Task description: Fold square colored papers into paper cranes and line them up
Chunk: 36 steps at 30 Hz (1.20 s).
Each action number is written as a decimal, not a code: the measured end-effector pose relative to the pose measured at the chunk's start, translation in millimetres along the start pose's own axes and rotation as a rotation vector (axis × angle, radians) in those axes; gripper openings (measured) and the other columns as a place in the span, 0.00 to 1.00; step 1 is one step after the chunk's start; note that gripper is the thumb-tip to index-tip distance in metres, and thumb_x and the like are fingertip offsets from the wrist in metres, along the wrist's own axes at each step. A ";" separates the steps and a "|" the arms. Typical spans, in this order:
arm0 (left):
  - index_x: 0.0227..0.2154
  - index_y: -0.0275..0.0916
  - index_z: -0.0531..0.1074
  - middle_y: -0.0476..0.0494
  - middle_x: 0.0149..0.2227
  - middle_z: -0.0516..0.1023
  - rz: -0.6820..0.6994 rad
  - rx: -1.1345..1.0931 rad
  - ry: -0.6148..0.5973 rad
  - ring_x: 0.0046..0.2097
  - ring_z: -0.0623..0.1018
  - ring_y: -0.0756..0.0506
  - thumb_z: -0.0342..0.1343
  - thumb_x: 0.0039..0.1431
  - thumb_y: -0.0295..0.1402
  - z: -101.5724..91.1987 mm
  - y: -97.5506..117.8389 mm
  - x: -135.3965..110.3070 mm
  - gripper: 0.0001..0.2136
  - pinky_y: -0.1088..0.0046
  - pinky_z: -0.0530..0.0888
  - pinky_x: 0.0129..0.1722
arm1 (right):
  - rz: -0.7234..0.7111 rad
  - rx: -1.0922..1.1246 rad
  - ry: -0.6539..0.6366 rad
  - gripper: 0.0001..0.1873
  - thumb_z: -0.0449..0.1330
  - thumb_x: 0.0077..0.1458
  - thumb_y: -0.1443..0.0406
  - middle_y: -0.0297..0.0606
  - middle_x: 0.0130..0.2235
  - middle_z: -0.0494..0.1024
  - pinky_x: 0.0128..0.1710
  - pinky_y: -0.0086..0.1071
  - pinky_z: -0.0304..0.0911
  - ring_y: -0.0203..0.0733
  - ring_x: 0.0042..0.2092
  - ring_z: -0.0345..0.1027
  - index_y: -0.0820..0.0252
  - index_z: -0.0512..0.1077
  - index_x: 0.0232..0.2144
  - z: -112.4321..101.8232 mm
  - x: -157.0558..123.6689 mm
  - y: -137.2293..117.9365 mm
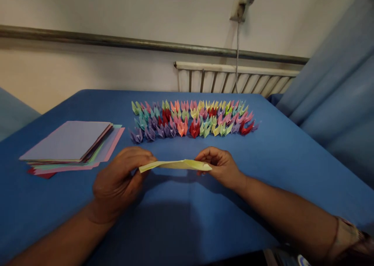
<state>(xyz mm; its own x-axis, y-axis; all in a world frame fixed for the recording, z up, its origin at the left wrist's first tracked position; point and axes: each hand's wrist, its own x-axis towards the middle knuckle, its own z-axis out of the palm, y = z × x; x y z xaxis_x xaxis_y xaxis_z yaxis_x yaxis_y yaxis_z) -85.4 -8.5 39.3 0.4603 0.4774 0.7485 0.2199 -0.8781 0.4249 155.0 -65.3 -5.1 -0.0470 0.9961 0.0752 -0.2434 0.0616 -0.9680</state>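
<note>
A piece of folded yellow paper (175, 164) is held up above the blue table (172, 227), seen nearly edge-on. My left hand (124, 176) pinches its left end between thumb and fingers. At the right end, the thumb and fingers of my right hand (220, 166) are closed on the paper. The underside of the paper and some of the fingertips are hidden. Beyond my hands stand several rows of small folded paper cranes (182, 126) in many colours.
To the left lies a stack of coloured paper sheets (66, 141), lavender on top. Behind the table are a wall with a metal rail (140, 43), a radiator (216, 79) and a socket with a plug and cord (242, 9). A blue curtain (336, 83) hangs at the right.
</note>
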 end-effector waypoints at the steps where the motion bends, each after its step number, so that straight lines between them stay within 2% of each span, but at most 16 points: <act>1: 0.36 0.42 0.74 0.48 0.33 0.76 -0.003 0.012 0.002 0.37 0.76 0.46 0.56 0.56 0.22 1.0 0.1 0.2 0.09 0.69 0.72 0.38 | -0.013 -0.014 -0.011 0.17 0.70 0.42 0.54 0.32 0.28 0.78 0.32 0.31 0.70 0.34 0.28 0.72 0.57 0.73 0.31 -0.3 -1.0 -0.3; 5: 0.34 0.43 0.74 0.50 0.31 0.76 -0.101 0.070 0.023 0.33 0.75 0.49 0.56 0.58 0.25 7.1 1.5 1.8 0.06 0.73 0.72 0.35 | -0.076 -0.112 -0.070 0.19 0.70 0.44 0.58 0.35 0.34 0.79 0.36 0.31 0.69 0.35 0.33 0.73 0.56 0.74 0.39 -1.9 -5.5 -1.1; 11: 0.34 0.43 0.74 0.51 0.32 0.77 -0.125 0.057 0.083 0.33 0.76 0.49 0.57 0.59 0.27 8.5 -0.9 0.6 0.04 0.71 0.72 0.36 | -0.086 -0.089 -0.154 0.15 0.64 0.53 0.58 0.37 0.38 0.80 0.37 0.33 0.69 0.36 0.34 0.74 0.56 0.71 0.41 -3.7 -10.0 -2.6; 14: 0.34 0.43 0.74 0.50 0.33 0.77 -0.122 0.052 0.099 0.34 0.76 0.49 0.57 0.58 0.28 7.9 -2.8 -0.5 0.04 0.71 0.72 0.37 | -0.117 -0.140 -0.107 0.16 0.67 0.50 0.59 0.35 0.37 0.80 0.37 0.32 0.68 0.37 0.35 0.73 0.55 0.71 0.41 -2.9 -10.1 -3.1; 18: 0.33 0.42 0.75 0.50 0.31 0.77 -0.122 0.043 0.076 0.33 0.76 0.49 0.57 0.58 0.29 7.5 1.4 1.1 0.02 0.72 0.72 0.36 | -0.165 -0.282 -0.017 0.09 0.63 0.53 0.58 0.33 0.29 0.76 0.32 0.30 0.64 0.35 0.30 0.69 0.57 0.73 0.32 -1.3 -9.4 -5.9; 21: 0.31 0.41 0.75 0.50 0.31 0.77 -0.264 0.090 0.034 0.31 0.75 0.49 0.58 0.57 0.32 8.8 5.0 3.5 0.02 0.74 0.71 0.33 | -0.189 -0.349 0.006 0.09 0.60 0.56 0.59 0.32 0.26 0.74 0.30 0.29 0.62 0.34 0.28 0.67 0.59 0.73 0.28 -1.9 -7.2 -5.0; 23: 0.30 0.40 0.75 0.50 0.29 0.77 -0.430 0.134 -0.026 0.30 0.74 0.48 0.57 0.56 0.36 12.0 3.1 4.9 0.06 0.74 0.70 0.31 | -0.134 -0.416 0.045 0.10 0.59 0.56 0.60 0.31 0.25 0.73 0.28 0.28 0.60 0.33 0.27 0.65 0.59 0.71 0.26 -4.6 -3.6 -0.5; 24: 0.29 0.40 0.75 0.50 0.27 0.76 -0.523 0.148 -0.071 0.29 0.74 0.48 0.56 0.56 0.39 14.5 0.3 5.5 0.09 0.75 0.69 0.29 | -0.084 -0.468 0.070 0.11 0.58 0.56 0.60 0.31 0.24 0.72 0.26 0.28 0.60 0.33 0.25 0.64 0.59 0.70 0.26 -6.7 -1.3 2.4; 26: 0.31 0.39 0.77 0.50 0.27 0.77 -0.722 0.126 -0.235 0.28 0.73 0.48 0.55 0.55 0.44 21.6 -8.5 6.5 0.13 0.75 0.67 0.26 | 0.033 -0.642 0.086 0.12 0.55 0.57 0.60 0.32 0.23 0.71 0.25 0.29 0.60 0.35 0.24 0.64 0.60 0.69 0.25 -11.0 2.9 6.4; 27: 0.30 0.38 0.76 0.51 0.25 0.76 -0.795 0.106 -0.305 0.27 0.72 0.48 0.54 0.55 0.45 25.9 -13.8 7.0 0.15 0.75 0.65 0.25 | 0.048 -0.768 0.103 0.11 0.55 0.57 0.60 0.35 0.25 0.73 0.27 0.32 0.63 0.37 0.26 0.66 0.60 0.70 0.27 -12.5 4.3 6.6; 28: 0.27 0.38 0.75 0.51 0.23 0.74 -0.836 0.097 -0.366 0.25 0.71 0.48 0.53 0.54 0.46 30.6 -19.3 7.4 0.16 0.76 0.64 0.23 | -0.006 -0.904 0.127 0.10 0.56 0.56 0.60 0.39 0.31 0.77 0.33 0.36 0.66 0.41 0.32 0.70 0.61 0.72 0.32 -13.0 4.7 5.4; 29: 0.27 0.37 0.75 0.51 0.23 0.74 -0.857 0.090 -0.406 0.25 0.70 0.48 0.53 0.54 0.46 35.3 -24.6 7.7 0.16 0.76 0.62 0.23 | -0.125 -1.029 0.142 0.13 0.58 0.55 0.60 0.45 0.41 0.77 0.42 0.41 0.67 0.46 0.42 0.71 0.62 0.72 0.40 -12.2 4.0 2.9; 31: 0.27 0.37 0.75 0.51 0.23 0.73 -0.853 0.102 -0.449 0.26 0.70 0.48 0.53 0.53 0.45 44.4 -33.1 8.1 0.15 0.76 0.61 0.23 | -0.379 -1.192 0.078 0.23 0.55 0.58 0.61 0.52 0.59 0.67 0.57 0.49 0.56 0.53 0.60 0.58 0.65 0.65 0.54 -6.8 -0.6 -3.6; 32: 0.27 0.37 0.75 0.51 0.23 0.73 -0.831 0.097 -0.457 0.26 0.70 0.48 0.53 0.53 0.45 48.3 -36.0 8.2 0.15 0.76 0.61 0.23 | -0.453 -1.236 -0.007 0.25 0.53 0.60 0.61 0.51 0.62 0.63 0.60 0.49 0.52 0.51 0.63 0.53 0.66 0.62 0.58 -2.5 -3.9 -6.2; 34: 0.26 0.37 0.75 0.50 0.24 0.74 -0.779 0.106 -0.500 0.27 0.70 0.48 0.52 0.55 0.44 53.8 -39.2 8.2 0.15 0.75 0.61 0.24 | -0.462 -1.300 -0.224 0.27 0.48 0.64 0.60 0.49 0.64 0.60 0.63 0.47 0.48 0.49 0.65 0.50 0.67 0.57 0.62 7.0 -10.8 -7.2; 36: 0.26 0.37 0.75 0.50 0.24 0.74 -0.735 0.158 -0.540 0.27 0.71 0.48 0.51 0.56 0.43 55.9 -40.6 8.1 0.15 0.74 0.60 0.25 | -0.367 -1.344 -0.362 0.33 0.47 0.64 0.53 0.49 0.66 0.55 0.65 0.47 0.45 0.50 0.67 0.45 0.68 0.53 0.64 15.0 -15.6 -2.7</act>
<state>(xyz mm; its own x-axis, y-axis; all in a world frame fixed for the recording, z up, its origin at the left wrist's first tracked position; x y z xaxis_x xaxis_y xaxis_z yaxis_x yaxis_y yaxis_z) -42.4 29.3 -0.4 0.4883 0.8718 -0.0380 0.7123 -0.3730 0.5946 141.9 -81.9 -0.1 -0.4719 0.8530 0.2228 0.7762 0.5219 -0.3538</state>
